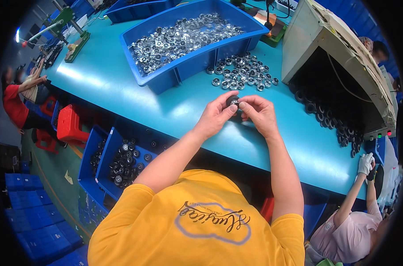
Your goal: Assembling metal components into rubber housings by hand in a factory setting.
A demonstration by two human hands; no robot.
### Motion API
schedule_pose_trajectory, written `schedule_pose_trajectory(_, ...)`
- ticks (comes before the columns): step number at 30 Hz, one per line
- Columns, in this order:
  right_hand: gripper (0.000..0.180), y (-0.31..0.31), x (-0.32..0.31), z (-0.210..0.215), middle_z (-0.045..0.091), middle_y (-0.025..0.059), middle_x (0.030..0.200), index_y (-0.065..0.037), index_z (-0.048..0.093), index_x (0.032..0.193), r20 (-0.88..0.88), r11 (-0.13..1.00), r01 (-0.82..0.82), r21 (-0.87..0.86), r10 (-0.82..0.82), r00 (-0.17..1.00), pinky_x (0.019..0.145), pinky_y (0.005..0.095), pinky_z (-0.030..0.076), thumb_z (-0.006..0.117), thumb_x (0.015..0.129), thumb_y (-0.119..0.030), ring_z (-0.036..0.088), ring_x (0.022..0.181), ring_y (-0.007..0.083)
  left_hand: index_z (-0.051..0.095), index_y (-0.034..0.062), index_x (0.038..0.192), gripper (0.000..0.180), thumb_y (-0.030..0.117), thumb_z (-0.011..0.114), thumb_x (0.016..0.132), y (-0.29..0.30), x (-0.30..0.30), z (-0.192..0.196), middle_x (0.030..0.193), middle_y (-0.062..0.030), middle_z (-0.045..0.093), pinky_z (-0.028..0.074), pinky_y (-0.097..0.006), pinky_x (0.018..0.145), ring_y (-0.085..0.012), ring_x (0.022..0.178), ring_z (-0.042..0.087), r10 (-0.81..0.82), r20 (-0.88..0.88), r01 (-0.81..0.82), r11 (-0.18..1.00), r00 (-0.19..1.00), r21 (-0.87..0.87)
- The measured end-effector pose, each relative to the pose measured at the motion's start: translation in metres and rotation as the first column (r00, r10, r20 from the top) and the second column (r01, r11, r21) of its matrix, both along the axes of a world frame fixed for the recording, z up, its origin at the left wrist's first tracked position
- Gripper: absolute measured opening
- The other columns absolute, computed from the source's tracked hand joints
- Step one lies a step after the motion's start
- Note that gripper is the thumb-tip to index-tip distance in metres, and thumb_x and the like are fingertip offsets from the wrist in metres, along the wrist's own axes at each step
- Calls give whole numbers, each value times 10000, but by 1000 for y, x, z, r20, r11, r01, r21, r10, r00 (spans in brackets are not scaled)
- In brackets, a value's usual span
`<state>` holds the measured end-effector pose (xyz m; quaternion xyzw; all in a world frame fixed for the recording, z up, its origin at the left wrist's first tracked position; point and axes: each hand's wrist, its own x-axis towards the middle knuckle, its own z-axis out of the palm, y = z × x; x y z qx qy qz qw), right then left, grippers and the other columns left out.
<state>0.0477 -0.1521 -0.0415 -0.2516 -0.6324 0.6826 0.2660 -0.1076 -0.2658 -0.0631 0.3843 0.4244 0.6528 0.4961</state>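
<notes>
My left hand (215, 115) and my right hand (260, 114) meet above the teal table (121, 88), both pinching one small round black and silver part (233, 101) between fingertips. Just beyond the hands lies a loose cluster of small silver ring parts (241, 73) on the table. Behind that stands a big blue bin (183, 71) filled with several shiny silver rings. My forearms come up from a yellow shirt at the lower edge.
A beige hooded machine (330, 48) stands at the right with black ring parts (330, 119) under it. Blue bins of dark parts (121, 162) sit below the table's left edge. A red stool (70, 124), another person in red at left, a gloved person at lower right.
</notes>
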Motion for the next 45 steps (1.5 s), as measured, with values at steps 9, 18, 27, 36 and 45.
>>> schedule_pose_trajectory(9, 357, -5, -3, 6, 662, 36, 1026, -54, 715, 1151, 19, 786, 28, 617, -51, 998, 683, 243, 540, 817, 809, -43, 663, 869, 129, 495, 10, 1458, 463, 200, 607, 1051, 0, -4, -3, 1221, -47, 646, 530, -295, 938, -120, 1092, 616, 4, 126, -4, 1000, 992, -1)
schedule_pose_trajectory(18, 369, -5, -4, 8, 658, 29, 946, -61, 706, 1118, -81, 803, 168, 572, -149, 986, 673, 261, 550, 767, 767, 34, 673, 756, 118, 487, 37, 1497, 499, 192, 620, 1043, 0, -3, -2, 1256, -39, 643, 504, -312, 1001, -124, 1132, 600, 55, 137, -59, 998, 989, 26)
schedule_pose_trajectory(27, 375, -13, -8, 7, 665, 53, 875, -87, 724, 1117, 9, 755, 112, 646, -155, 988, 642, 283, 557, 812, 763, -1, 680, 701, 153, 501, 46, 1500, 516, 154, 656, 1019, 1, -6, -10, 1246, -21, 638, 480, -302, 1013, -113, 1138, 579, 112, -94, -111, 994, 989, 8)
schedule_pose_trajectory(36, 412, -14, -8, 7, 676, 48, 876, -99, 727, 1153, 2, 671, 121, 731, -179, 984, 665, 277, 563, 819, 764, -4, 684, 719, 148, 501, 30, 1463, 507, 195, 672, 1015, 0, 2, -3, 1235, -33, 622, 492, -299, 1000, -114, 1115, 588, 67, -32, -66, 997, 997, 32)
schedule_pose_trajectory(45, 351, -3, -5, 1, 594, 98, 1214, -17, 701, 1228, -21, 956, 21, 292, -16, 1000, 832, 268, 569, 770, 887, -65, 655, 958, 134, 575, 34, 1336, 350, 153, 655, 1016, -2, -2, -7, 1109, -31, 623, 550, -293, 915, -124, 988, 623, 91, 25, -93, 992, 996, 84)
